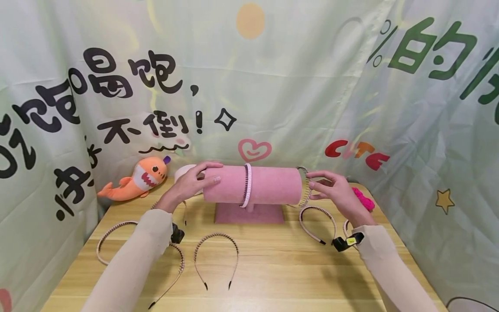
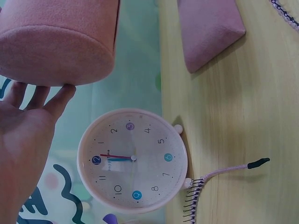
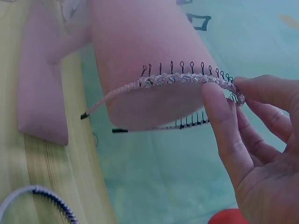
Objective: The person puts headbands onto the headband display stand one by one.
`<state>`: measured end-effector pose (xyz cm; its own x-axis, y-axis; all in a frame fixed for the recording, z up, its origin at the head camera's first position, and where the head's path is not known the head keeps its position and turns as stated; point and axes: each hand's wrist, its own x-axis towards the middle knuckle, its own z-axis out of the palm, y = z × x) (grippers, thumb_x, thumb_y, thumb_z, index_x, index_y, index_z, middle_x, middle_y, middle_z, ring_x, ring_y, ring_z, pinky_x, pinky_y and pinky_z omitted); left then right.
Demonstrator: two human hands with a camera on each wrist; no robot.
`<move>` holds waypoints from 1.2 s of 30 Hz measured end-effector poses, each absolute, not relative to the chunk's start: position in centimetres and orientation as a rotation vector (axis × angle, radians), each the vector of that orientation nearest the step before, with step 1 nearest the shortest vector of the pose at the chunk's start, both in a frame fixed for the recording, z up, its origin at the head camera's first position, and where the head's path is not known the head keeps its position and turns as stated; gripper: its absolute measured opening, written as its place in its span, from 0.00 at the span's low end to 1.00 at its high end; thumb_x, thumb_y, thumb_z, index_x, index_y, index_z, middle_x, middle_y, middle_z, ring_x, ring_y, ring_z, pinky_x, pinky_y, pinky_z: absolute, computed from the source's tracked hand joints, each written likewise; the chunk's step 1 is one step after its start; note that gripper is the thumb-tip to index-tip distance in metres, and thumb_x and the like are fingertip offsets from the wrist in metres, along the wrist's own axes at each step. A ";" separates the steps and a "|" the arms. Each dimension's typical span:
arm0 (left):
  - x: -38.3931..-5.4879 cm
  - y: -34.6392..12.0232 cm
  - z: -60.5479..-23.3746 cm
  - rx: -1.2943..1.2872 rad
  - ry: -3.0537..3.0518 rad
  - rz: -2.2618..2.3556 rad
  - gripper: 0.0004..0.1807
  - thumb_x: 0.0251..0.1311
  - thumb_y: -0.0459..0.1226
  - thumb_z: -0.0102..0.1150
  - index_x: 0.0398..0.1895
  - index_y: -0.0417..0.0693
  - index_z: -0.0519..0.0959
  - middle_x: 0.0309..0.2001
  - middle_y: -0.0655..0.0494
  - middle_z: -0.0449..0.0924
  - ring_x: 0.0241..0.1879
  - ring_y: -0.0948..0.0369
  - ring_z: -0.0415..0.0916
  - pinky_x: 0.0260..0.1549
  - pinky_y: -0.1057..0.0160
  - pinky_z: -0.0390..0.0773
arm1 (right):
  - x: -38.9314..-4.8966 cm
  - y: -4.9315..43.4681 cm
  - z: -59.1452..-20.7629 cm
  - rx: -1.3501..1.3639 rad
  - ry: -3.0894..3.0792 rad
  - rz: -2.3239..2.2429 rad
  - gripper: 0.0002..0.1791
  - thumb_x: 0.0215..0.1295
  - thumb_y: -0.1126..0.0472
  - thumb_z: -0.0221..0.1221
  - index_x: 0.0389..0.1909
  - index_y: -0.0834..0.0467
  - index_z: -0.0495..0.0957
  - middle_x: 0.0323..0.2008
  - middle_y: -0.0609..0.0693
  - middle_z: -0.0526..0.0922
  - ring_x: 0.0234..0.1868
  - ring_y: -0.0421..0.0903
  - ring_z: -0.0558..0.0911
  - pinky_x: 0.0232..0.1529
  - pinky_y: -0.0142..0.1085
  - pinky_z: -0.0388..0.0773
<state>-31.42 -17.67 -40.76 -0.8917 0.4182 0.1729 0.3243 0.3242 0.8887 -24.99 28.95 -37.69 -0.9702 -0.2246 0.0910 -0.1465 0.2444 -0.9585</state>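
Note:
A pink padded roll-shaped display stand (image 1: 273, 184) stands at the back of the table. My left hand (image 1: 191, 184) rests on its left end, fingers mostly straight; in the left wrist view the fingertips touch the rim of that end. At the opposite end, my right hand (image 1: 336, 190) pinches a clear-beaded headband (image 3: 173, 78) with dark wire comb teeth between thumb and fingers. The headband's arch spans the roll's end face, its two dark tips apart on either side. A white headband (image 1: 248, 186) sits round the middle of the roll.
Several headbands lie on the wooden table (image 1: 273, 268), including one at centre front (image 1: 216, 235) and one at right (image 1: 316, 208). A pale pink clock (image 2: 117, 186) stands behind my left hand. An orange plush toy (image 1: 136, 180) sits back left, a bright pink item (image 1: 363, 199) back right.

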 end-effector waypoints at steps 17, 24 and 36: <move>-31.3 -17.7 -40.6 0.701 2.505 1.627 0.27 0.73 0.52 0.69 0.73 0.65 0.78 0.81 0.59 0.69 0.69 0.40 0.79 0.64 0.42 0.83 | -26.3 26.5 -37.6 -0.417 2.478 -1.824 0.27 0.78 0.56 0.67 0.73 0.61 0.78 0.69 0.57 0.76 0.51 0.43 0.89 0.50 0.44 0.92; -31.3 -17.7 -40.7 0.706 2.483 1.637 0.27 0.74 0.51 0.69 0.73 0.64 0.78 0.81 0.58 0.69 0.68 0.40 0.80 0.62 0.46 0.84 | -26.7 26.6 -38.0 -0.507 2.615 -1.712 0.24 0.79 0.55 0.67 0.70 0.58 0.80 0.69 0.57 0.73 0.53 0.44 0.84 0.45 0.50 0.93; -31.5 -17.7 -40.8 0.687 2.472 1.637 0.27 0.73 0.52 0.69 0.73 0.66 0.78 0.81 0.60 0.69 0.69 0.41 0.80 0.62 0.45 0.84 | -26.8 28.4 -38.9 -0.710 2.620 -1.506 0.26 0.84 0.54 0.59 0.79 0.45 0.73 0.85 0.47 0.65 0.85 0.56 0.61 0.76 0.64 0.68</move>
